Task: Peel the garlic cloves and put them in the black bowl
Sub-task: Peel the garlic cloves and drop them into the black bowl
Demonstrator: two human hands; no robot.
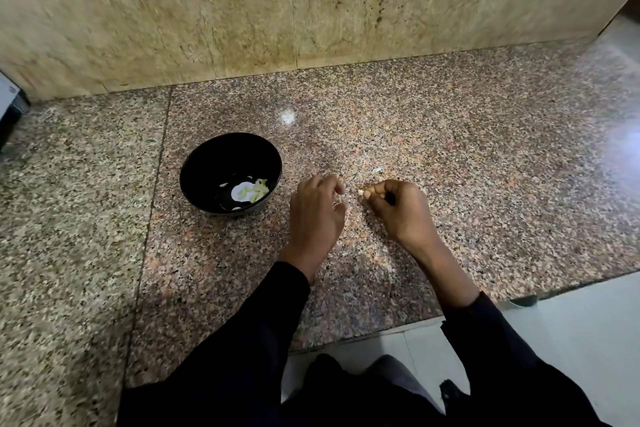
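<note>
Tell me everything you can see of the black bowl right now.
The black bowl is round, glossy and dark inside and out, and looks ceramic or plastic. It stands upright on the speckled granite counter, to the left of the left hand, with a gap between them. Inside, at the bottom right, lie a few pale peeled garlic cloves beside bright white reflections. Neither hand touches it.

Dim, yellowish indoor light falls from above onto the speckled pink-and-grey granite counter (450, 156), leaving a small white glare spot (287, 116) at its middle and a broader bluish sheen (620, 146) at the right edge. The glossy round black bowl (194, 170) mirrors a bright patch inside (overexposed). The beige marble wall (207, 10) looks motion-smeared, and wide-angle distortion bends the frame's edges.
</note>
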